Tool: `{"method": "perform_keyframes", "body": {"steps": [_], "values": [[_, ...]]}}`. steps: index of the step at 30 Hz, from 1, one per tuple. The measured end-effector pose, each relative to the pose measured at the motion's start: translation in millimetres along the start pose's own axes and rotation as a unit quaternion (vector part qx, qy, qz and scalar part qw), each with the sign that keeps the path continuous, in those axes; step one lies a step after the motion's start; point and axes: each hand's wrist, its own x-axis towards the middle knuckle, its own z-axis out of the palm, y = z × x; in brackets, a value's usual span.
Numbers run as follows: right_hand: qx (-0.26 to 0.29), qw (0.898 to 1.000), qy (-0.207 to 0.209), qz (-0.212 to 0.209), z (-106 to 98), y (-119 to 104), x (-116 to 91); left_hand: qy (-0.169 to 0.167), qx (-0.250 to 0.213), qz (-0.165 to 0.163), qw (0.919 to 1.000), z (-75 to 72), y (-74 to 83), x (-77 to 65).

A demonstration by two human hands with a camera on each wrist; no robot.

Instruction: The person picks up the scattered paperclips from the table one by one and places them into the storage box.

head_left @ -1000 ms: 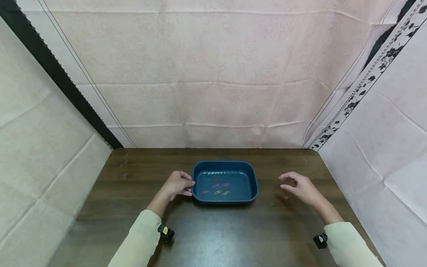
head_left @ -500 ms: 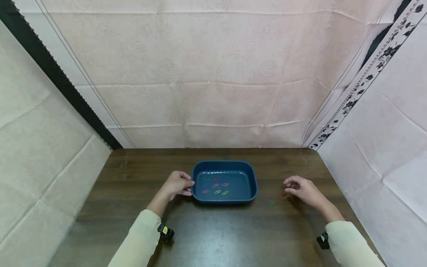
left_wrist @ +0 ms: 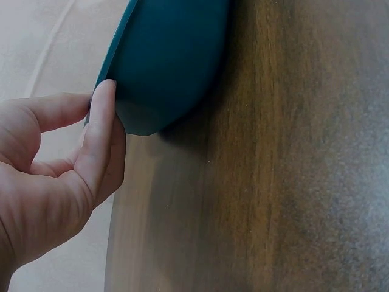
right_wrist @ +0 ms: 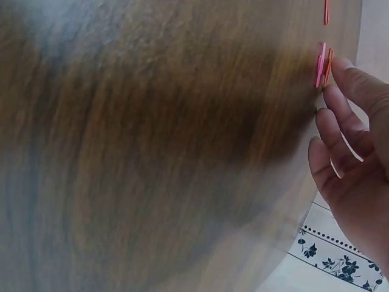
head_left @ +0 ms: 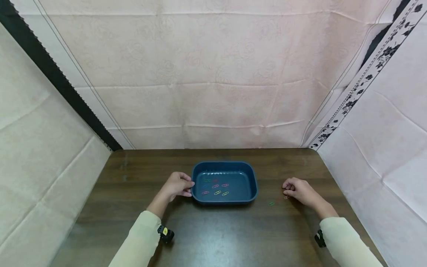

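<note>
My left hand (head_left: pixel 179 184) pinches the left rim of a dark blue rectangular tray (head_left: pixel 230 200). Its thumb and fingers (left_wrist: pixel 103 121) lie on either side of the rim in the left wrist view. Several coloured paper clips lie spread in the tray, among them a yellow one (head_left: pixel 217 193) and a pink one (head_left: pixel 205 192). To the right of the tray, my right hand (head_left: pixel 300 191) is low over the table. Thumb and index fingertips meet at an orange paper clip (right_wrist: pixel 329 67) and appear to pinch it. A pink paper clip (right_wrist: pixel 320 64) lies right beside it.
A green paper clip (head_left: pixel 271 204) lies on the brown wooden table (head_left: pixel 213 230) between the tray and my right hand. Another reddish clip (right_wrist: pixel 327 11) shows at the top of the right wrist view. Pale cloth walls (head_left: pixel 213 74) stand along the back and both sides.
My right hand has shifted slightly right and lowered, its thumb and fingers drawing together by the loose clips. The left hand and the tray have stayed in place.
</note>
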Motion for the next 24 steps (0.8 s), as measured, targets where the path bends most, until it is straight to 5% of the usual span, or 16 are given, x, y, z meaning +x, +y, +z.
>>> {"method": "perform_keyframes", "body": {"steps": [13, 24], "values": [[-0.04, 0.999, -0.014, -0.005, -0.4, 0.2, 10.7, 0.006, 0.009, 0.001, 0.9999, -1.0, 3.7, -2.2], [-0.004, 0.999, -0.03, -0.024, 0.3, -2.5, 9.1, -0.002, -0.004, 0.002, 1.0, -1.0, 0.8, -2.0]]}}
